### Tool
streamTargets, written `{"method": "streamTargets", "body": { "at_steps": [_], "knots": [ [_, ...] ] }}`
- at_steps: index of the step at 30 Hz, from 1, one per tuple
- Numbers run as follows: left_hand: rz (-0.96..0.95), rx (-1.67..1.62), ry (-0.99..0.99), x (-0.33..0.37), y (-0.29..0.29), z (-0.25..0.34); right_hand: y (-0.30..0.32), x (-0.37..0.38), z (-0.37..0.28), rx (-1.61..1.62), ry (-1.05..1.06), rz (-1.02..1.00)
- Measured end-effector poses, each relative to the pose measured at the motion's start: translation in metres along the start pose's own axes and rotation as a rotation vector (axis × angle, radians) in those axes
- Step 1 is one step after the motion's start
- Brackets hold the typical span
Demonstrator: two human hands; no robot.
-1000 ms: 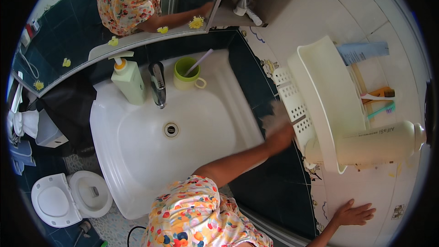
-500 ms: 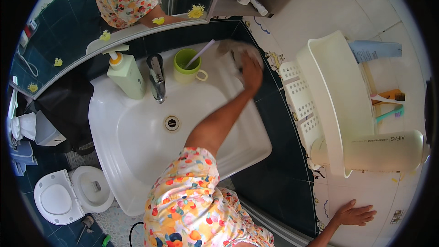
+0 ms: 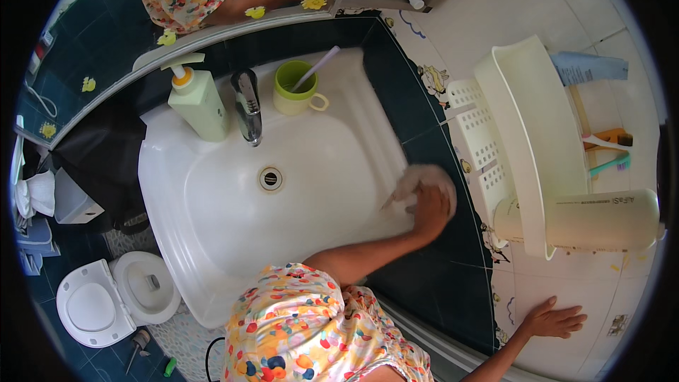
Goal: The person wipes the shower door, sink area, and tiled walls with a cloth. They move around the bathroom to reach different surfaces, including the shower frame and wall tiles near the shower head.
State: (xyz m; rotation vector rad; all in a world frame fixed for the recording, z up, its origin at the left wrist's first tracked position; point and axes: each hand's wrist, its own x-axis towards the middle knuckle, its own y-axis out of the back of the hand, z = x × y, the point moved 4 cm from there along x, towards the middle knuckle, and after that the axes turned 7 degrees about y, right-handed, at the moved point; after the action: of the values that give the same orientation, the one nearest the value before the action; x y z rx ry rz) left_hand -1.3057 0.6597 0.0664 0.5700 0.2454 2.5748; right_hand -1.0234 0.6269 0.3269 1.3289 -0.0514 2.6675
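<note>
My left hand [image 3: 433, 211] presses a pale, crumpled cloth [image 3: 426, 182] on the right rim of the white washbasin [image 3: 325, 219]. The cloth is partly covered by the fingers and slightly blurred. My right hand [image 3: 555, 318] lies flat on the light wall tiles [image 3: 544, 284] at the lower right, fingers spread and holding nothing. Along the back of the basin stand a green pump bottle [image 3: 201, 107], a chrome tap [image 3: 247, 107] and a green and cream mug [image 3: 294, 92] with a lilac toothbrush handle [image 3: 320, 67] leaning in it.
A cream wall shelf [image 3: 511, 148] juts out at the right with a large bottle [image 3: 601, 221], a blue tube [image 3: 590, 68] and brushes. Behind the basin hangs a mirror [image 3: 106, 49]. A toilet [image 3: 145, 284] stands at the lower left, below a tissue box [image 3: 76, 199].
My left hand has swept the cloth from the basin's back right corner toward me, along the right rim. My right hand stays flat on the wall.
</note>
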Motion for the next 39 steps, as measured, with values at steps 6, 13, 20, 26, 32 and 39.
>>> {"method": "streamTargets", "body": {
  "at_steps": [6, 13, 20, 26, 32, 39],
  "knots": [
    [0.3, -0.181, 0.089, 0.178, 0.031, -0.064, -0.001, 0.004, -0.001, -0.011, -0.004, 0.005],
    [0.407, -0.514, 0.237, 0.305, 0.075, -0.082, -0.001, 0.003, -0.002, -0.016, 0.009, 0.02],
    [-0.044, -0.808, -0.177, 0.17, 0.034, 0.017, -0.002, -0.002, -0.001, -0.009, 0.0, -0.027],
    [-0.224, -0.983, -0.025, 0.194, 0.04, 0.031, -0.001, 0.0, 0.0, -0.01, -0.021, -0.054],
    [0.105, -0.299, -0.661, 0.285, 0.1, 0.074, 0.007, 0.008, -0.004, 0.043, -0.014, -0.046],
    [0.167, -0.236, -0.782, 0.313, 0.12, 0.103, 0.007, 0.01, -0.004, 0.054, -0.016, -0.037]
  ]
}}
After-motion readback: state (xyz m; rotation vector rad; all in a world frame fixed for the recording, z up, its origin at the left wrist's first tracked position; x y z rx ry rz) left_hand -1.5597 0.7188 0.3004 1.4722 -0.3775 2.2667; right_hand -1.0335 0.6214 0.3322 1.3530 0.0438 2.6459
